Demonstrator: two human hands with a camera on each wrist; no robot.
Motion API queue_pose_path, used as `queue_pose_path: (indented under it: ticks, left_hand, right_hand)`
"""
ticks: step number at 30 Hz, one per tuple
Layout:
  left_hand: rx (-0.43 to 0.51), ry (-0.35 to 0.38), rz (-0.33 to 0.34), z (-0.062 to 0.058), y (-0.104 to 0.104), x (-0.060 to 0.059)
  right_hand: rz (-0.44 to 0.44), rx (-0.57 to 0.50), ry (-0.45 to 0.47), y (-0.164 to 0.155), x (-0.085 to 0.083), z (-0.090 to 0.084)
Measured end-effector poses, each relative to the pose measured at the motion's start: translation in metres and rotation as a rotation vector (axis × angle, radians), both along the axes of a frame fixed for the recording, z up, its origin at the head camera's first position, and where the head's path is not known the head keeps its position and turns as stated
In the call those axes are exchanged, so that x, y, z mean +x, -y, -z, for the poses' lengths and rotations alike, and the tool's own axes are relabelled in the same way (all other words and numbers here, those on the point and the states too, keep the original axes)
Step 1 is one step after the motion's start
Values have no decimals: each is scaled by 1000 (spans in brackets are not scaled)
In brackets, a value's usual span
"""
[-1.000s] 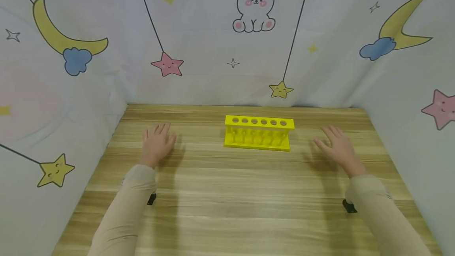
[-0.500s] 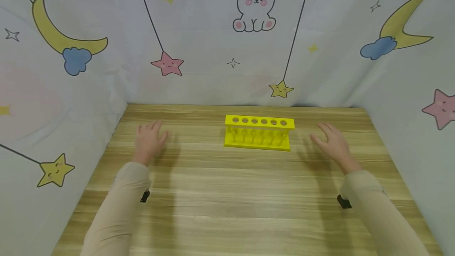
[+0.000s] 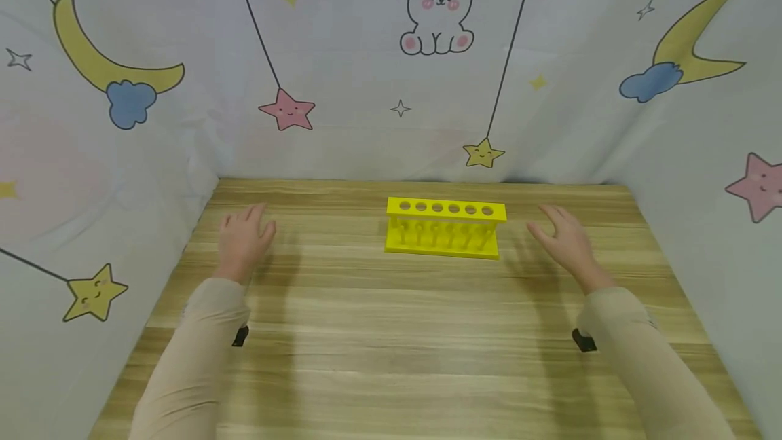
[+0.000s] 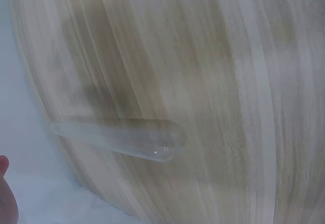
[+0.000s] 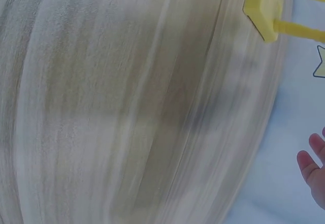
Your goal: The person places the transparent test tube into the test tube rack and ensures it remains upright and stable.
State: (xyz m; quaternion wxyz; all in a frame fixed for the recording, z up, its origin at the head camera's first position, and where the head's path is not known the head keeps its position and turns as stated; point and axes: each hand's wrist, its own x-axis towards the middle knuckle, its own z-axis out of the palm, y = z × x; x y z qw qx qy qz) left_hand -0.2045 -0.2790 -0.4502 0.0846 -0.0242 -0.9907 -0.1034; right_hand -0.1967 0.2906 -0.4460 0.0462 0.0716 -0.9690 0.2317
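Note:
A yellow test-tube rack (image 3: 444, 228) with a row of empty holes stands at the back middle of the wooden table (image 3: 391, 331). My left hand (image 3: 242, 240) hovers open, palm down, well left of the rack and holds nothing. In the left wrist view a clear glass test tube (image 4: 122, 136) lies on the wood near the table's left edge, below that hand; the head view does not show it. My right hand (image 3: 565, 240) is open with fingers spread, just right of the rack and not touching it. The rack's corner (image 5: 264, 10) shows in the right wrist view.
White cloth walls (image 3: 391, 87) printed with stars, moons and a rabbit close in the table at the back, left and right. Both beige sleeves (image 3: 201, 352) reach in from the near edge.
My left hand has slid left and a little farther back, away from the rack. My right hand has drifted slightly left and back, closer to the rack's right end.

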Motion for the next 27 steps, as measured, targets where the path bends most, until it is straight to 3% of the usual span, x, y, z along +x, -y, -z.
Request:
queue_pose_path:
  ticks: [13,27]
  left_hand:
    - [-29,-1,-9,-24,14,0]
    - [25,111,-51,-11,22,5]
  right_hand:
    - [-20,-23,-13,11,-7,-8]
    - [29,-156,-53,25,-14,-3]
